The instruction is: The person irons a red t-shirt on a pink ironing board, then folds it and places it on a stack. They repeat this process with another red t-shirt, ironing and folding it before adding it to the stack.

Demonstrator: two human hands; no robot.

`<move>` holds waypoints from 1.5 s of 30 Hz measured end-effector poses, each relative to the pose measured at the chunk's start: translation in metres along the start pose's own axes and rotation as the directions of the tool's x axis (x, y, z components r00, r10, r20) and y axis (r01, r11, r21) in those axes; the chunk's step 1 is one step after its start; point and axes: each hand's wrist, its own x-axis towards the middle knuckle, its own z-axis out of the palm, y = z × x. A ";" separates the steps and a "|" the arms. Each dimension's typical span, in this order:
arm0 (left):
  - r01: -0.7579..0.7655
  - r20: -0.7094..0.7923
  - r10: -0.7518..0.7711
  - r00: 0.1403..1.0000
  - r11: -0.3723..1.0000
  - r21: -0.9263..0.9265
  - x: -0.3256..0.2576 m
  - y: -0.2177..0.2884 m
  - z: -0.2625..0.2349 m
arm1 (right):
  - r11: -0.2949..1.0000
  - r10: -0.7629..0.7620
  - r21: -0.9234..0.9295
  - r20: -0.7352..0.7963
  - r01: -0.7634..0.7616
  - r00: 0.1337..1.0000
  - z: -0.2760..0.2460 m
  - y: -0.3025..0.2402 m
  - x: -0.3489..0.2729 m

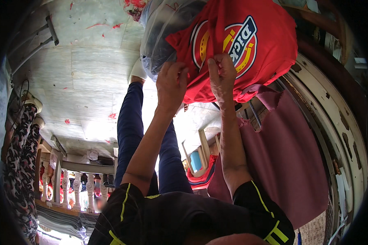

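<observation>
A red fabric piece (pixel 270 49) with a large printed yellow, white and dark blue logo lies spread in front of me over a bulky heap. My left hand (pixel 171 83) is closed at its near left edge, fingertips pinching the red cloth. Just to the right, my right hand (pixel 223 77) pinches the same cloth beside the logo, thumb and fingers together. Folds run up the fabric between both hands. Whether it is a finished garment I cannot tell. A clear plastic bag (pixel 157 38) with greyish contents bulges out beside the cloth on the left.
Maroon cloth (pixel 280 155) hangs at my right, near a worn, curved pale frame (pixel 335 118). Red scraps (pixel 112 116) dot the tiled floor (pixel 90 65). Another person's patterned trousers (pixel 22 151) show at left, near a baluster railing (pixel 77 185). A wooden stool (pixel 202 151) stands behind my legs.
</observation>
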 end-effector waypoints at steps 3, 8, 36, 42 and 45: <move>0.136 0.050 -0.133 0.990 0.989 -0.064 0.001 0.013 -0.004 | 1.000 0.021 0.018 0.002 -0.021 1.000 0.000 0.002 -0.001; -0.001 -0.002 0.001 1.000 1.000 0.022 -0.004 0.015 0.005 | 0.999 0.026 0.047 0.011 -0.026 1.000 -0.001 0.004 -0.001; -0.066 -0.018 0.070 0.997 0.986 0.154 -0.003 0.017 0.011 | 0.907 0.200 0.366 0.062 -0.209 0.978 -0.004 0.011 -0.005; -0.054 -0.051 0.055 0.997 0.998 0.022 -0.013 0.022 0.021 | 0.927 0.212 0.302 0.071 -0.224 0.975 -0.006 0.006 -0.005; -0.080 -0.086 0.073 0.994 0.993 -0.087 -0.018 0.024 0.026 | 0.997 0.067 0.034 0.020 -0.067 0.998 -0.001 0.000 -0.002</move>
